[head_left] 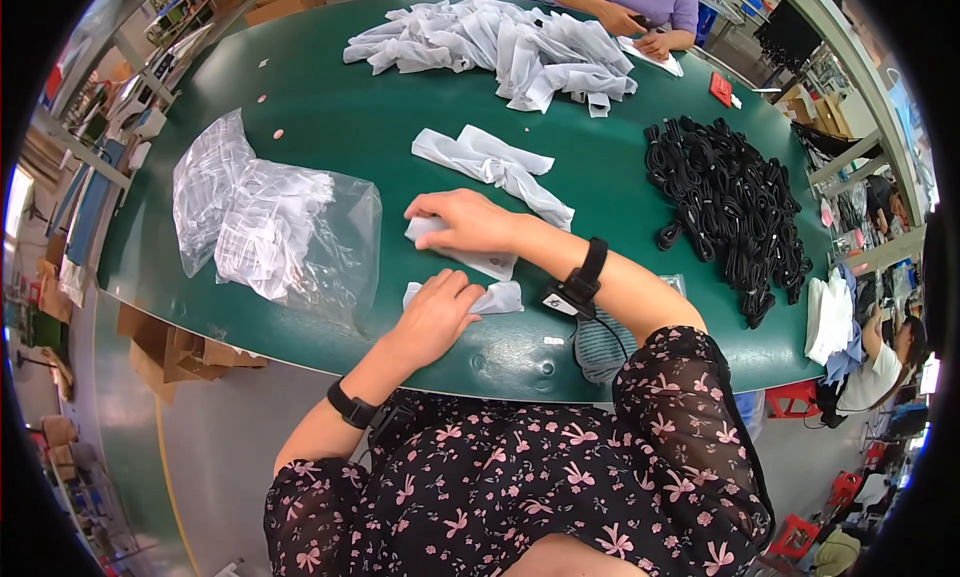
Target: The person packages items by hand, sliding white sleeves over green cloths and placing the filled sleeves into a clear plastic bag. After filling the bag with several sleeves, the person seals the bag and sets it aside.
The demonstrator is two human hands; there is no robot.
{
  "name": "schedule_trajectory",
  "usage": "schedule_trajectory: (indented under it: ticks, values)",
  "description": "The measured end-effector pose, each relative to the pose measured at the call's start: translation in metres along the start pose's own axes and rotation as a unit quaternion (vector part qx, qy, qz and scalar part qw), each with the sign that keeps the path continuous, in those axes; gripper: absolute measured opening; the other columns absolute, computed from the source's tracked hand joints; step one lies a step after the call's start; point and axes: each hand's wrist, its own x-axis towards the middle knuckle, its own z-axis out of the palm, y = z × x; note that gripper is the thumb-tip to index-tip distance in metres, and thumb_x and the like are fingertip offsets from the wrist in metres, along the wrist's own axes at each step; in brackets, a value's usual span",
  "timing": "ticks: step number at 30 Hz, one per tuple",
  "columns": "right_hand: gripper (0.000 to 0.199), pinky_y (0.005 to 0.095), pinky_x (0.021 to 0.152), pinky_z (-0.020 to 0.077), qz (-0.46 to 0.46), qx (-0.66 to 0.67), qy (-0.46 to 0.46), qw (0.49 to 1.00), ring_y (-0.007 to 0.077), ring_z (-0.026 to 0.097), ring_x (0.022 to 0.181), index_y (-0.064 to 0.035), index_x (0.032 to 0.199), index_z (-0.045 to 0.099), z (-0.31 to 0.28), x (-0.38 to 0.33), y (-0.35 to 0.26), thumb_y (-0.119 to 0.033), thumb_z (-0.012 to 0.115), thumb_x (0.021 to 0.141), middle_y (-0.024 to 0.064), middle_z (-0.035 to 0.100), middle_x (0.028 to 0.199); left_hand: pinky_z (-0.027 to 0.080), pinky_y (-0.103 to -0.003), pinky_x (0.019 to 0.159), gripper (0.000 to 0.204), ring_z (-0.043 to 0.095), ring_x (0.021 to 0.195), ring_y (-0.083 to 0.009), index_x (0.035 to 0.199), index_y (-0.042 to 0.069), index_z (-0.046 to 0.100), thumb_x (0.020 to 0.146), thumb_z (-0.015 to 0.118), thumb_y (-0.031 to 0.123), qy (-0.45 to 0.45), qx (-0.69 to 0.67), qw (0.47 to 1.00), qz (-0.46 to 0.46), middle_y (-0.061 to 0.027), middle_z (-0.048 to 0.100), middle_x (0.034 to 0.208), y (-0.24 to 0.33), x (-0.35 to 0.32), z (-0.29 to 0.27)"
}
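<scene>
Under the right hand (468, 220), the upper white wrapper (492, 265) is covered on the green table (330, 127), one end showing between thumb and fingers; whether it is pinched or only pressed cannot be told. The lower white wrapper (503, 298) is lain upon by the fingers of the left hand (437, 315), and there too a closed grip cannot be confirmed. Both wrappers can be judged light, soft and easily creased, perhaps slightly slippery; they are probably best taken flat near an end, with thumb against fingers. Just beyond, loose white wrappers (485, 162) are crossed over one another. Farther out, a clear plastic bag (350, 227) is seen to the left, black cable coils (725, 207) are piled to the right, and a white heap (490, 42) is spread at the far edge.
</scene>
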Motion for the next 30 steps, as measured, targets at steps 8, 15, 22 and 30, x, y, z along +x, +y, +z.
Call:
schedule_trajectory:
  ticks: [8, 15, 22, 30]
  values:
    - [0.056, 0.0438, 0.082, 0.0504, 0.204, -0.194, -0.1, 0.954, 0.0352, 0.063, 0.099, 0.0011, 0.109, 0.062, -0.035, -0.043, 0.0, -0.04, 0.076, 0.074, 0.02, 0.066, 0.105, 0.045, -0.041, 0.08, 0.033, 0.053, 0.09, -0.0319, 0.099, 0.001, 0.059, 0.069, 0.074, 0.004, 0.02, -0.013, 1.0, 0.019, -0.0124, 0.051, 0.093, -0.004, -0.008, 0.007]
    - [0.046, 0.0443, 0.076, 0.0509, 0.117, -0.122, -0.129, 0.977, 0.0361, 0.063, 0.09, -0.0004, 0.093, 0.063, -0.011, -0.068, 0.002, -0.039, 0.076, 0.072, 0.017, 0.064, 0.096, 0.044, -0.045, 0.084, 0.03, 0.054, 0.096, -0.0322, 0.094, 0.002, 0.058, 0.068, 0.072, 0.001, 0.125, 0.117, 0.983, 0.064, -0.0134, 0.056, 0.104, 0.0, 0.012, -0.008]
    - [0.035, 0.0427, 0.073, 0.0512, 0.183, -0.349, 0.154, 0.906, 0.0355, 0.063, 0.088, -0.0017, 0.091, 0.058, -0.055, -0.068, 0.023, -0.026, 0.075, 0.072, 0.0177, 0.063, 0.093, 0.044, -0.042, 0.086, 0.028, 0.055, 0.103, -0.0314, 0.095, 0.004, 0.058, 0.07, 0.073, 0.005, 0.021, 0.055, 0.998, 0.009, -0.0128, 0.058, 0.109, -0.014, 0.004, 0.001]
    - [0.039, 0.0359, 0.071, 0.0512, 0.259, -0.14, 0.148, 0.944, 0.0266, 0.065, 0.084, -0.0015, 0.103, 0.062, -0.063, -0.064, 0.052, -0.028, 0.074, 0.078, 0.0157, 0.066, 0.09, 0.043, -0.04, 0.086, 0.042, 0.055, 0.103, -0.0275, 0.111, 0.006, 0.061, 0.072, 0.075, 0.011, -0.004, 0.006, 1.0, -0.007, -0.0106, 0.058, 0.106, -0.004, 0.0, 0.0]
